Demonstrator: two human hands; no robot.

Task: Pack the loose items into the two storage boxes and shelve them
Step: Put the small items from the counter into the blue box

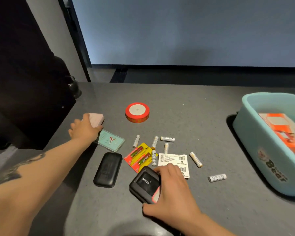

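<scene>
The loose items lie scattered across the middle of the dark grey counter [186, 109], and both hands are already on two of them. The right hand [173, 188] grasps the black Anker charger [146, 183] at about six o'clock in the pile, thumb under its near edge and fingers curled over its far edge, a hold that looks set to lift the block clear of the white label card [174, 159] it partly overlaps. The left hand [84, 128] reaches out to ten o'clock and its fingers curl over the near side of the small pink box [95, 118], probably so both pieces can be carried off together.

Just beside the pink box, toward the centre, lies a pale green card [111, 141], its corner under the left wrist. A black oval case [108, 169] lies at eight o'clock, a red and yellow AA battery pack [140, 157] sits at the centre, and loose white batteries [167, 138] fan out from twelve to four o'clock. A red ribbon spool [137, 111] rests flat at twelve o'clock, well apart from the rest.

At three o'clock the light blue storage box [255, 142] stands open with an orange and white carton [284, 132] already inside. It sits within easy reach of the right hand, the likely destination for the charger. A second box and the shelf are not in view.
</scene>
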